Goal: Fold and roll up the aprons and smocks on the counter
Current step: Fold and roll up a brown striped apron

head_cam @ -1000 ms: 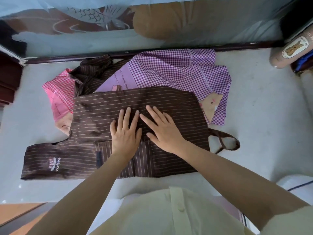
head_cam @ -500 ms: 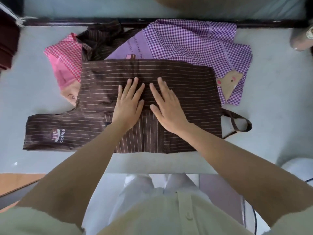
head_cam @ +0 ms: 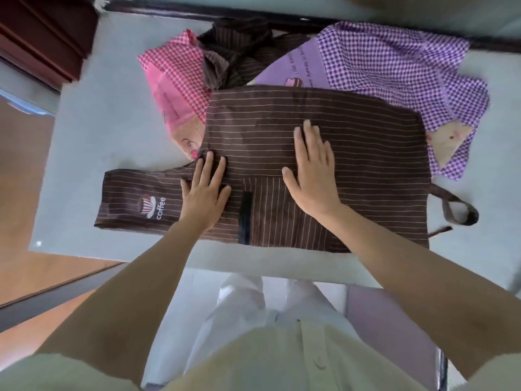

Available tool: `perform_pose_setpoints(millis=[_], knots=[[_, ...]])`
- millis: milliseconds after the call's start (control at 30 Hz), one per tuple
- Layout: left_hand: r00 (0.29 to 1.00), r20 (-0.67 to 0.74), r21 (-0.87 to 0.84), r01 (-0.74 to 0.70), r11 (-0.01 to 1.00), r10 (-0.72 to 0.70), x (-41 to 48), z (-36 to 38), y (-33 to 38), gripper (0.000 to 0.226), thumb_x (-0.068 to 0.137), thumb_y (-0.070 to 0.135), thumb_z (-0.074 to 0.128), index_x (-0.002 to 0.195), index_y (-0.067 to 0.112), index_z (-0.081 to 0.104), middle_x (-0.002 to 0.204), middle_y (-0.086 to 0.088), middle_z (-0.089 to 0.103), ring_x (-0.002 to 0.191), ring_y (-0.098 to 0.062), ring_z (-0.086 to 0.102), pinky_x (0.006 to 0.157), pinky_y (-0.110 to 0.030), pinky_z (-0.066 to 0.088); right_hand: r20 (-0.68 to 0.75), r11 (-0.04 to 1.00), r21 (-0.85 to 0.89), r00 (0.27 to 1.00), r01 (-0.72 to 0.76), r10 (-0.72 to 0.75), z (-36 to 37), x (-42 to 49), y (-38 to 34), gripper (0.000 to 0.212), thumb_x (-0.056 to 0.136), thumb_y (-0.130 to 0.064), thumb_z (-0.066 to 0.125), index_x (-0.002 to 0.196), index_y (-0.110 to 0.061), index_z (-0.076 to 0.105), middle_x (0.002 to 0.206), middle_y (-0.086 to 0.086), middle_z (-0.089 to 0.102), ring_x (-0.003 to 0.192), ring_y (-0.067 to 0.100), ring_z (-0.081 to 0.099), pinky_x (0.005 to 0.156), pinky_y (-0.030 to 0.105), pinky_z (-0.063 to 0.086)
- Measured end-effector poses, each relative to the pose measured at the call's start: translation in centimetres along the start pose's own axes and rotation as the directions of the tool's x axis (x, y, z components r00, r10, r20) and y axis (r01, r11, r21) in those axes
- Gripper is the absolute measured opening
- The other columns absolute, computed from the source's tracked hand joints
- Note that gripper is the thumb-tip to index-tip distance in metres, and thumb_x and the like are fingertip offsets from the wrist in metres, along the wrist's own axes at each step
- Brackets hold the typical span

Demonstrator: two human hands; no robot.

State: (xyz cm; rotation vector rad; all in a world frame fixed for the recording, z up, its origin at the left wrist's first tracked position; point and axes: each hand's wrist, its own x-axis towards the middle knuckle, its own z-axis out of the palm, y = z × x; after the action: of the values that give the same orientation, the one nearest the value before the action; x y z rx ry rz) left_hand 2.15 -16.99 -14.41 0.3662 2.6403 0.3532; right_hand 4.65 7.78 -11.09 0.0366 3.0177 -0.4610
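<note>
On the pale counter (head_cam: 98, 122) the brown striped apron (head_cam: 352, 142) lies folded flat at the centre, apparently not yet rolled, with the left hand (head_cam: 207, 193) and right hand (head_cam: 313, 176) pressing it with straight fingers, while a pink smock (head_cam: 174, 71) at eleven o'clock, a second brown apron (head_cam: 239, 52) at twelve and a purple smock (head_cam: 394, 60) at one lie unfolded.

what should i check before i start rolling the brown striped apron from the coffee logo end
1. Brown striped apron folded flat on the counter: ok, no big wrinkles on top.
2. Left hand and right hand flat on it: ok, both press with straight fingers.
3. Strap loop tucked in: not ok, it sticks out past the right edge.
4. Apron free of other garments: not ok, its far edge overlaps the pink checked smock and the purple checked smock.
5. Layers underneath smooth: cannot tell, hidden.
</note>
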Motion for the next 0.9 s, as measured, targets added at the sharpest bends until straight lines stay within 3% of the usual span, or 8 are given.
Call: perform_pose_setpoints(millis=[100, 233, 400, 533, 633, 767, 833, 900], knots=[[0.999, -0.032, 0.023, 0.015, 1.0, -0.014, -0.7, -0.7, -1.4, 0.061, 0.103, 0.04, 0.031, 0.155, 0.032, 0.002, 0.163, 0.001, -0.009, 0.15, -0.021, -0.007, 0.118, -0.06, 0.003, 0.112, 0.965, -0.097, 0.967, 0.242, -0.231, 1.1, 1.1, -4.7, 0.065, 0.102, -0.043, 0.029, 0.157, -0.024, -0.001, 0.163, 0.007, -0.011, 0.15, 0.026, -0.009, 0.122, 0.049, 0.0], [0.944, -0.06, -0.018, 0.323, 0.946, -0.323, -2.9, -1.1, -5.7, 0.054, 0.102, 0.038, 0.035, 0.153, 0.025, 0.022, 0.162, -0.008, 0.007, 0.149, -0.029, 0.004, 0.119, -0.056, 0.003, 0.382, 0.954, -0.214, 0.917, 0.211, -0.117, 4.0, 2.2, -5.6, 0.064, 0.102, -0.054, 0.014, 0.154, -0.029, -0.013, 0.159, 0.005, -0.028, 0.146, 0.024, -0.026, 0.117, 0.048, -0.015], [0.713, -0.117, -0.213, 0.662, 0.719, -0.691, -6.3, -1.6, -10.5, 0.062, 0.096, 0.038, 0.05, 0.146, 0.009, 0.029, 0.149, -0.02, 0.022, 0.132, -0.039, 0.025, 0.109, -0.051, 0.027, 0.47, 0.945, -0.264, 0.881, 0.192, -0.047, 4.9, 3.2, -5.8, 0.066, 0.1, -0.057, 0.009, 0.149, -0.03, -0.025, 0.153, 0.004, -0.039, 0.142, 0.024, -0.034, 0.115, 0.049, -0.02], [0.404, 0.0, -0.517, 0.783, 0.346, -0.915, -6.5, -2.3, -11.1, 0.074, 0.09, 0.04, 0.058, 0.141, -0.001, 0.024, 0.14, -0.023, 0.027, 0.126, -0.041, 0.032, 0.103, -0.048, 0.032, 0.527, 0.948, -0.273, 0.85, 0.163, 0.006, 4.9, 3.6, -6.4, 0.067, 0.1, -0.059, 0.009, 0.144, -0.03, -0.032, 0.151, 0.004, -0.042, 0.14, 0.025, -0.036, 0.114, 0.05, -0.021], [0.269, 0.223, -0.63, 0.773, 0.072, -0.937, -6.3, -1.9, -11.2, 0.071, 0.091, 0.047, 0.056, 0.138, -0.002, 0.035, 0.135, -0.019, 0.045, 0.125, -0.034, 0.044, 0.102, -0.04, 0.037, 0.546, 0.946, -0.282, 0.837, 0.158, 0.023, 4.8, 4.0, -6.6, 0.068, 0.1, -0.058, 0.01, 0.145, -0.029, -0.032, 0.151, 0.006, -0.042, 0.139, 0.026, -0.038, 0.114, 0.051, -0.021], [0.261, 0.501, -0.819, 0.452, -0.354, -0.825, -6.5, -1.2, -10.5, 0.037, 0.086, 0.035, 0.071, 0.103, 0.007, 0.054, 0.089, -0.01, 0.065, 0.074, -0.021, 0.06, 0.07, -0.029, 0.05, 0.527, 0.941, -0.303, 0.849, 0.151, 0.033, 4.8, 3.9, -6.7, 0.07, 0.099, -0.058, 0.011, 0.147, -0.028, -0.031, 0.152, 0.007, -0.041, 0.14, 0.027, -0.036, 0.114, 0.051, -0.02], [0.312, 0.564, -0.811, 0.383, -0.442, -0.765, -6.9, -1.1, -9.9, 0.023, 0.085, 0.022, 0.073, 0.085, 0.008, 0.055, 0.075, -0.008, 0.062, 0.057, -0.015, 0.053, 0.057, -0.024, 0.047, 0.525, 0.938, -0.309, 0.851, 0.155, 0.032, 4.8, 3.9, -6.8, 0.07, 0.099, -0.058, 0.011, 0.147, -0.028, -0.031, 0.152, 0.008, -0.041, 0.14, 0.028, -0.036, 0.114, 0.051, -0.02], [0.339, 0.534, -0.841, 0.303, -0.448, -0.774, -7.2, -1.0, -9.4, 0.015, 0.086, 0.013, 0.07, 0.077, 0.009, 0.059, 0.078, -0.008, 0.065, 0.063, -0.016, 0.06, 0.07, -0.026, 0.056, 0.528, 0.936, -0.311, 0.849, 0.162, 0.029, 4.8, 3.9, -6.8, 0.071, 0.099, -0.058, 0.011, 0.147, -0.027, -0.031, 0.152, 0.008, -0.041, 0.14, 0.028, -0.036, 0.113, 0.051, -0.02]])
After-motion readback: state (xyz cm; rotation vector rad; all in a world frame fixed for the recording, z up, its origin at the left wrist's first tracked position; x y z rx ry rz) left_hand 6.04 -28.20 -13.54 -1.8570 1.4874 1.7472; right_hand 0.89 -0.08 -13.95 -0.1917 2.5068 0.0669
